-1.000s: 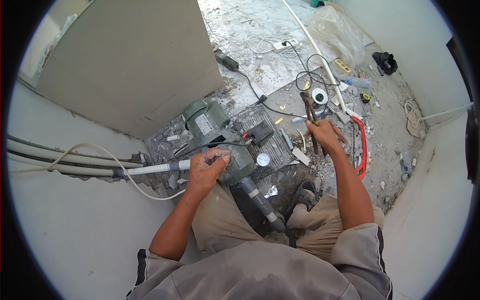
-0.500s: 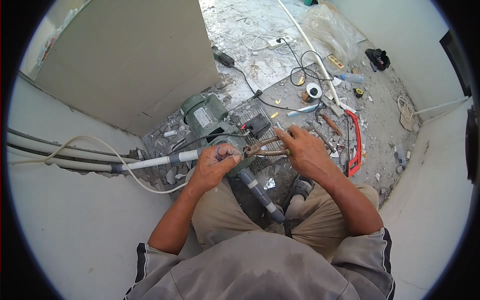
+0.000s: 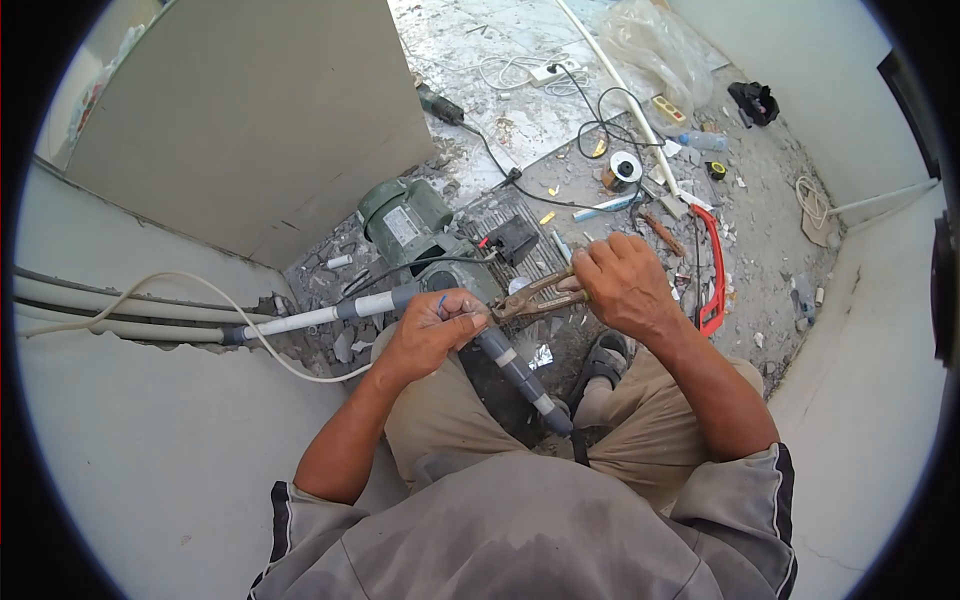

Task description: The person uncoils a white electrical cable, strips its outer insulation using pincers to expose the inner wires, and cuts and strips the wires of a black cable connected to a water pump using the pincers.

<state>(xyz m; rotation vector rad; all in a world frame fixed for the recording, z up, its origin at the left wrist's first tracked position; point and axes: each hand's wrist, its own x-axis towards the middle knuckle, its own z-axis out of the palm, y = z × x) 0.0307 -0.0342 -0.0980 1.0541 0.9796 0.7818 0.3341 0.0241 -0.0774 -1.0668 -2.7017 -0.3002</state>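
My left hand (image 3: 432,338) is closed, thumb against fingers, on the end of a white cable (image 3: 262,345) that loops out from the wall. A short bit of blue wire (image 3: 442,304) shows at its fingers. My right hand (image 3: 627,287) grips the handles of worn metal pliers (image 3: 525,300). Their jaws lie right at my left fingertips; what is between them is too small to make out. Beneath both hands stands a green motor pump (image 3: 405,218), with a grey pipe (image 3: 520,378) running from it toward my body.
A red hacksaw (image 3: 717,275) lies at the right. Farther back are a tape roll (image 3: 624,168), a power tool (image 3: 440,104), an extension socket (image 3: 556,72), a plastic bottle (image 3: 704,141) and a tape measure (image 3: 715,170). Rubble covers the floor. A panel (image 3: 250,120) stands at the left.
My right hand and the pliers have moved slightly right and tilted, with the handles angled higher. My left hand stays nearly in place, still closed on the cable end.
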